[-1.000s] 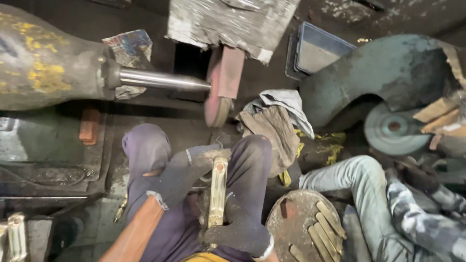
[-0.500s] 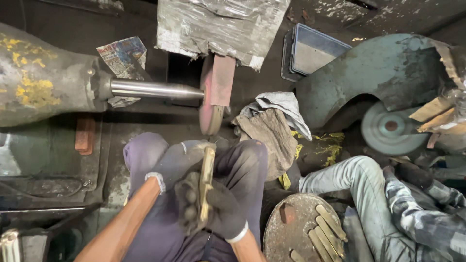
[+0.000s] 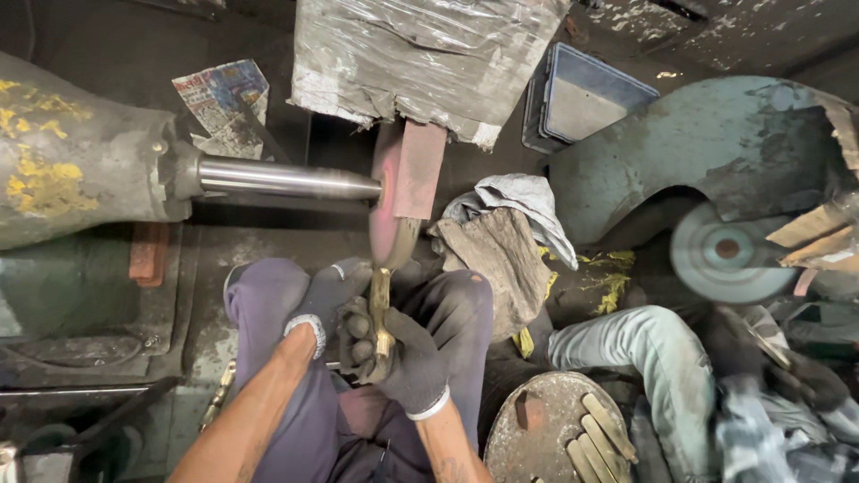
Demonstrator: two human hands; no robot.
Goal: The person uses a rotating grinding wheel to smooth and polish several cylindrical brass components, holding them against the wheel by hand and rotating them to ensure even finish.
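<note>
Brass bar (image 3: 381, 315) sits upright between both gloved hands over my lap, top end touching the lower rim of the pink wheel (image 3: 394, 210). Tight spot: wheel hangs just under the plastic-wrapped hood (image 3: 420, 58), steel shaft (image 3: 286, 179) runs in from the left at wheel height, rag pile (image 3: 506, 250) crowds the right side. Only open room I see is the dark strip of bench left of the knees, below the shaft.

Left hand (image 3: 327, 300) is clamped on the bar's left side, fingers curled round it, forearm coming up from lower left. Right hand (image 3: 407, 362) is wrapped round the lower part of the bar, thumb forward, wrist low near the frame bottom. Both grips closed on the bar; hands touching each other.

Motor housing (image 3: 63, 165) fills the left, grey with yellow flaking. Bench is dark, grimy metal. Round stand (image 3: 537, 425) by my right knee carries more brass bars (image 3: 599, 438), side by side. Another person in jeans (image 3: 617, 344) sits just to the right, by a second grey wheel (image 3: 725, 255) under a green guard (image 3: 698, 148). Blue tray (image 3: 586, 94) leans behind the hood.
</note>
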